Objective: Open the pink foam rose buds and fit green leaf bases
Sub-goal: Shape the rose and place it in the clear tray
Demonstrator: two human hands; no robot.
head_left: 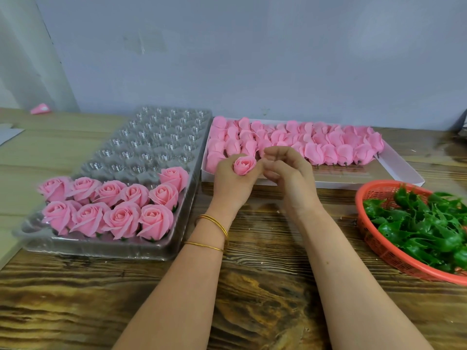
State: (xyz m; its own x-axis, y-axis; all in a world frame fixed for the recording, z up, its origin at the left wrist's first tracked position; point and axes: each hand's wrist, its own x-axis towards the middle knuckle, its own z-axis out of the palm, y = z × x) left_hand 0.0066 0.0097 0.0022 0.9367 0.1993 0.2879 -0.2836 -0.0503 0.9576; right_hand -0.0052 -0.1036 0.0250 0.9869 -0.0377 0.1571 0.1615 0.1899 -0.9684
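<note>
Glossy plastic tray [187, 127]; rough wooden table [252, 286]

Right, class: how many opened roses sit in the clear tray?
10 roses in the clear tray: four nearest, five behind, one beyond. None look hidden.

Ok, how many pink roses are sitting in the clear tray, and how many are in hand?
Opened pink foam roses seated in the clear plastic cell tray: 10
Pink foam rose held in the left hand: 1
Total: 11

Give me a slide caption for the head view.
Left hand holds a pink rose bud; right hand close beside it.
</note>
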